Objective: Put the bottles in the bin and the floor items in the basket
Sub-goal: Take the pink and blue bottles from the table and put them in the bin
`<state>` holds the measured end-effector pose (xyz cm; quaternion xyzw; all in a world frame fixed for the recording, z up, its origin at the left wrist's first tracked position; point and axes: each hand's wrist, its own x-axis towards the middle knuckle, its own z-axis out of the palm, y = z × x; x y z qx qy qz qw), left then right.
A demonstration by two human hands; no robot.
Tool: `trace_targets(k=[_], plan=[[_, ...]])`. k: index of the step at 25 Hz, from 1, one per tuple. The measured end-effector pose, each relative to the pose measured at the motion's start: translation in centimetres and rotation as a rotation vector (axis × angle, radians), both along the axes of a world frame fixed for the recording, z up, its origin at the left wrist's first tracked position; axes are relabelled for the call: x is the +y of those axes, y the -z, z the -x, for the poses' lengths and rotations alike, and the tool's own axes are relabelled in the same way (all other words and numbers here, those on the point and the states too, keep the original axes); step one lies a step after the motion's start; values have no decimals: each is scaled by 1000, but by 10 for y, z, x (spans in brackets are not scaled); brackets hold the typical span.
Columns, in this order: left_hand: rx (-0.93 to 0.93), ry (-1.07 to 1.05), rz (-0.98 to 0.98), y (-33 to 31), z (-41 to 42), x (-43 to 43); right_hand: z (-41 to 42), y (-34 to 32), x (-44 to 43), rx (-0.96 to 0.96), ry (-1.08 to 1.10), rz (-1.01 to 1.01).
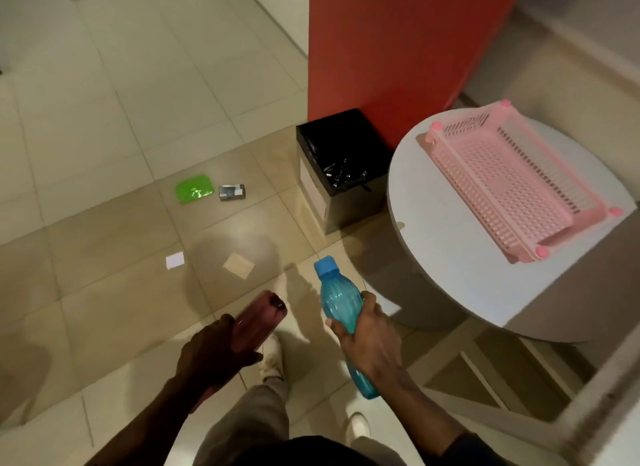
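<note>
My right hand point(370, 337) grips a blue plastic bottle point(337, 301) around its middle, cap pointing away from me. My left hand point(211, 353) holds a dark red bottle point(258, 318), also pointing forward. A square bin point(313, 174) with a black liner stands ahead against a red pillar. A pink slatted basket point(512, 181) sits on a round white table point(436, 257) to the right. On the floor lie a green lidded box point(194, 189), a small grey box point(232, 192), a white card point(175, 260) and a beige card point(239, 265).
The red pillar point(398, 49) rises behind the bin. Tiled floor stretches out to the left and ahead. My legs and white shoes point(273, 358) are below the hands. A pale ledge or furniture edge point(588, 413) runs along the lower right.
</note>
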<state>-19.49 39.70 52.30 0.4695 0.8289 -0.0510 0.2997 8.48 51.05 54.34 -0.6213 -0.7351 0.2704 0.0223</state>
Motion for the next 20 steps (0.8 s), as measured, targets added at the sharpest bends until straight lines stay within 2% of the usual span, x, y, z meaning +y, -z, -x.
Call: trace_targets(k=[6,10,15,20], plan=[[23,55,-55,-13,106,101,77,-9,73,-58,38,-31],[-28,3,-116,-22,133,166,114,-7,117,-66,112,-3],[-103,31,-83,-5,146,222,144,1,179,-23,224,106],[-44,68,-19,7,160,310,164,30,270,64,340,175]])
